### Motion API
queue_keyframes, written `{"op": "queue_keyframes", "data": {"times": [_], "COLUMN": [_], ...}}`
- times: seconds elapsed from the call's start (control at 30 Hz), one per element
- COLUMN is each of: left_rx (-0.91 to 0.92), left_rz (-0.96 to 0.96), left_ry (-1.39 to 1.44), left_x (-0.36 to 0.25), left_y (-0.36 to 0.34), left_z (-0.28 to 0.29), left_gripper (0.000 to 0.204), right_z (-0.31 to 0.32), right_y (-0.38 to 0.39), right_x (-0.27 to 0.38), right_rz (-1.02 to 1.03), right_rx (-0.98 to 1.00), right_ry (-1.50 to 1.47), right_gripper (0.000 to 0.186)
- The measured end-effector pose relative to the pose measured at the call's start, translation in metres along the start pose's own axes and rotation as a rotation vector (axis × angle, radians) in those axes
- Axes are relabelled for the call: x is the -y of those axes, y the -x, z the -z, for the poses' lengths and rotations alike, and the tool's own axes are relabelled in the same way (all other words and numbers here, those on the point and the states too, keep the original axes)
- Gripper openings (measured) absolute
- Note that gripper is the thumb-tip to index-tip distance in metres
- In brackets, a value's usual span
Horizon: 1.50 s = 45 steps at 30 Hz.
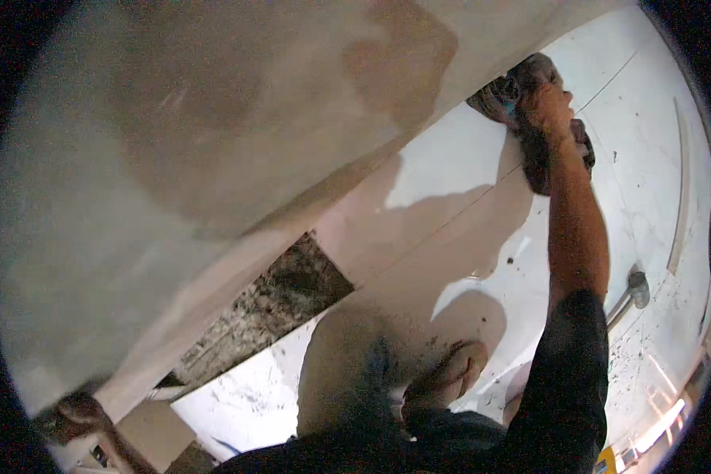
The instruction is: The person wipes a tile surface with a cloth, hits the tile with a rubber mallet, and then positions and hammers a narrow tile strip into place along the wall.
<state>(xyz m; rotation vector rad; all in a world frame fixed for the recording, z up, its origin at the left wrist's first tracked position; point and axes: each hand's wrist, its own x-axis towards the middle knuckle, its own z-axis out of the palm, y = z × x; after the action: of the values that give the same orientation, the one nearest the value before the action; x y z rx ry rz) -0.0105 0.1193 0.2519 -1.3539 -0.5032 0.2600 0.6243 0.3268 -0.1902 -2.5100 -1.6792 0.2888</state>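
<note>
Grey-beige and smooth, a large slab [205, 150] fills the left and upper part of the view, its long edge running diagonally from the lower left to the upper right. At its lower left corner the person's left hand [83, 415] meets the edge; it is dim there, and one cannot tell how far the fingers close round it. Just right of that hand lies a flat tan piece [158, 434]. Further right, beside the slab's edge, a rough grey, crumbly patch [284, 292] shows between pale floor tiles [249, 395]. Broad shadows cross the tiles in the middle, where thin joint lines also run. Near the slab's upper right end, the right hand [549, 107] is curled in a grip over a dark, rounded object [494, 99] that sits at the edge, its exact kind hard to make out. A dark sleeve [565, 363] covers that arm's upper part. Right of the arm, a grey-headed mallet [638, 290] lies on the tiles among dark crumbs, and beyond it is a long, pale, slightly curved strip [678, 189]
</note>
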Motion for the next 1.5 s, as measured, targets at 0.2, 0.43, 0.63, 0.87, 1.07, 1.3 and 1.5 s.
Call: {"op": "queue_keyframes", "data": {"times": [0.2, 0.43, 0.63, 0.87, 1.07, 1.3, 1.5], "left_rx": [-0.107, -0.091, -0.093, -0.127, -0.12, -0.112, -0.12], "left_rz": [0.403, 0.603, 0.602, 0.574, 0.497, 0.589, 0.589], "left_ry": [0.575, 0.628, 0.663, 0.654, 0.616, 0.626, 0.619], "left_x": [-0.006, -0.01, -0.008, -0.007, -0.006, -0.021, -0.01], "left_y": [0.014, -0.01, 0.011, 0.0, -0.004, -0.01, 0.002], "left_z": [0.007, 0.017, 0.013, 0.019, 0.024, 0.021, 0.02], "left_gripper": [0.064, 0.062, 0.061, 0.066, 0.067, 0.064, 0.06], "right_z": [-0.026, -0.038, 0.055, 0.065, -0.029, -0.101, -0.03], "right_y": [0.211, 0.387, 0.419, 0.221, 0.241, 0.429, 0.359], "right_x": [0.17, 0.293, 0.304, 0.089, 0.171, 0.305, 0.233], "right_rz": [0.091, 0.893, 1.128, 0.061, 0.082, 0.481, 0.737], "right_rx": [0.033, 0.689, 0.84, 0.483, 0.043, 0.373, 0.562], "right_ry": [-0.108, -0.198, -0.774, -1.34, -0.002, -0.221, -0.594], "right_gripper": [0.053, 0.041, 0.052, 0.042, 0.054, 0.047, 0.052]}}
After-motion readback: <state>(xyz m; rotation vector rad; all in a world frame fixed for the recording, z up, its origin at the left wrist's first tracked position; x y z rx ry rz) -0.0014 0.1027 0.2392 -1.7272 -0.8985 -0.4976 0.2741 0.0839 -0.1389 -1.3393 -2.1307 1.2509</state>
